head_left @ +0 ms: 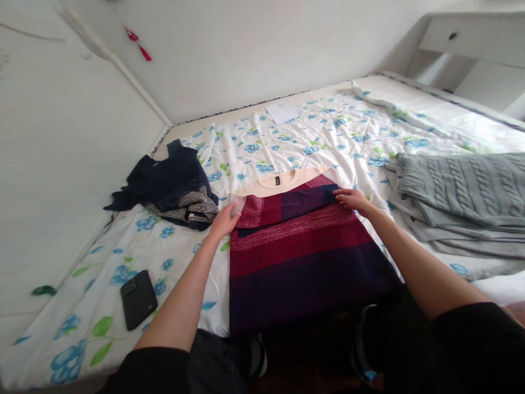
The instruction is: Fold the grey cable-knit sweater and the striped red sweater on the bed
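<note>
A knitted sweater [295, 268] with cream, red and navy bands lies flat at the front edge of the bed, its cream neckline pointing away from me. One sleeve [287, 207] is laid sideways across the chest. At the sweater's left side, near the shoulder fold, my left hand [225, 220] pinches the knit, thumb on top. My right hand [353, 200] is at the sleeve's navy end on the right, its fingertips closed on the fabric there. The sweater's lower hem hangs close to my legs in shadow.
A crumpled dark navy and grey knit garment [176, 183] lies to the left. Nearer sits a black phone [138, 300]. Folded grey cable-knit garments [463, 191] are stacked on the right. A white paper [283, 112] rests by the wall on the floral bedsheet [254, 145].
</note>
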`<action>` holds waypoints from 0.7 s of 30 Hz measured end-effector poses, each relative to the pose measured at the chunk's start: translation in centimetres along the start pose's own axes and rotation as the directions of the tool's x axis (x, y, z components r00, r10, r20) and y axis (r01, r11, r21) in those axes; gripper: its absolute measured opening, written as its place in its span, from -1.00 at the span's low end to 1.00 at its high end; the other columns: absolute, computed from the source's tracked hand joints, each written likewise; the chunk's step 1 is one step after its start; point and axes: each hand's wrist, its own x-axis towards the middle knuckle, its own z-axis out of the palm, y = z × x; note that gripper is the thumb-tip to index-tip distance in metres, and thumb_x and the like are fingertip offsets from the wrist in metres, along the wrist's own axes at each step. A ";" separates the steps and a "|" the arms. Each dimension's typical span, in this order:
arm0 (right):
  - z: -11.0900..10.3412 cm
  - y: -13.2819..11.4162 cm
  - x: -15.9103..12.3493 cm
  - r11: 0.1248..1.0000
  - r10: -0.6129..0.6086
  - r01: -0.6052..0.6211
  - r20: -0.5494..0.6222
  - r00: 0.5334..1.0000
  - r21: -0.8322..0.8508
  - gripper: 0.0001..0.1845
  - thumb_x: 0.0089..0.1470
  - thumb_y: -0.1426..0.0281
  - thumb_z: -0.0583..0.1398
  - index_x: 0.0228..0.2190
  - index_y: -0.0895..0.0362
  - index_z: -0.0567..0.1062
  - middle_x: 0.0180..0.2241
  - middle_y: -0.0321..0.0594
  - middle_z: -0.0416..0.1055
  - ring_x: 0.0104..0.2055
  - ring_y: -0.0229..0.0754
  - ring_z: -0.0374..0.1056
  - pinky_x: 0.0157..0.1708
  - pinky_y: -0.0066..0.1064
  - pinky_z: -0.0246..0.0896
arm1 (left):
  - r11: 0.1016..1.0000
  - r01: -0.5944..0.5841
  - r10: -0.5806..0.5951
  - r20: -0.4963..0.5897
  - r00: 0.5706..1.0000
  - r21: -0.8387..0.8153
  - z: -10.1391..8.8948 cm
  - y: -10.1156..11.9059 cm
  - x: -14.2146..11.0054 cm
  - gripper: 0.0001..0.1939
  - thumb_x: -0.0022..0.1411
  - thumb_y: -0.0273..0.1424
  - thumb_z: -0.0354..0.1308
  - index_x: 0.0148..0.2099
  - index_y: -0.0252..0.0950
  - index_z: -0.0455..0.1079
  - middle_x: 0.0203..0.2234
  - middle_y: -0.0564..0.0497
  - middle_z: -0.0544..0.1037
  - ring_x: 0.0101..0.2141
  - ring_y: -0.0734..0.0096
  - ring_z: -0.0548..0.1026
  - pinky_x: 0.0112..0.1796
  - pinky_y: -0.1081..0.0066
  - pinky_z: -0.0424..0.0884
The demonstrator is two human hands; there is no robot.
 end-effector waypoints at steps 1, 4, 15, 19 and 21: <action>0.2 -0.2 -0.2 1.000 0.005 -0.005 0.019 1.000 0.024 -0.57 0.19 0.35 0.49 0.08 0.12 0.75 -0.37 -0.21 0.62 -0.42 -0.28 0.41 -0.47 -0.54 0.30 | 1.000 0.018 -0.018 -0.024 1.000 0.010 -0.2 -0.1 0.7 -0.33 0.46 -0.22 0.14 0.51 -0.34 0.40 0.45 -0.31 0.49 0.40 -0.06 0.50 0.40 0.12 0.38; 0.9 -0.9 -0.6 0.999 0.009 -0.009 0.002 1.000 0.043 -0.58 0.20 0.38 0.49 0.10 0.09 0.75 -0.28 -0.17 0.66 -0.37 -0.28 0.44 -0.47 -0.58 0.32 | 0.999 0.023 -0.020 -0.110 0.994 0.024 -0.6 -0.4 3.1 -0.29 0.43 -0.23 0.16 0.55 -0.28 0.36 0.50 -0.29 0.42 0.42 -0.09 0.47 0.41 0.08 0.37; 0.7 -1.4 -0.5 0.963 0.081 -0.105 0.106 0.991 0.249 -0.64 0.24 0.42 0.47 0.07 0.03 0.77 -0.37 -0.26 0.58 -0.46 -0.33 0.39 -0.55 -0.59 0.28 | 0.997 -0.002 0.003 0.015 1.000 -0.071 0.9 -4.1 10.3 -0.61 0.33 -0.16 0.22 0.08 -0.23 0.63 0.15 -0.24 0.72 0.25 -0.06 0.61 0.32 0.10 0.46; 1.3 -1.1 -0.4 0.945 0.067 -0.094 0.096 0.993 0.312 -0.60 0.29 0.41 0.43 0.13 -0.03 0.75 -0.33 -0.25 0.59 -0.40 -0.29 0.47 -0.50 -0.58 0.36 | 0.923 0.141 -0.133 0.045 0.990 -0.357 0.7 -4.7 10.0 -0.70 0.21 -0.06 0.37 -0.22 -0.18 0.53 -0.28 -0.06 0.72 -0.12 0.08 0.67 -0.01 0.21 0.64; 1.7 -0.9 -0.3 0.933 0.074 -0.095 0.073 0.995 0.347 -0.55 0.30 0.43 0.39 0.18 -0.05 0.72 -0.26 -0.23 0.63 -0.34 -0.28 0.53 -0.44 -0.57 0.41 | 0.794 0.235 -0.227 0.086 0.970 -0.560 0.6 -4.7 9.9 -0.68 0.18 -0.07 0.41 -0.24 -0.20 0.50 -0.38 0.01 0.65 -0.25 0.21 0.63 -0.12 0.28 0.63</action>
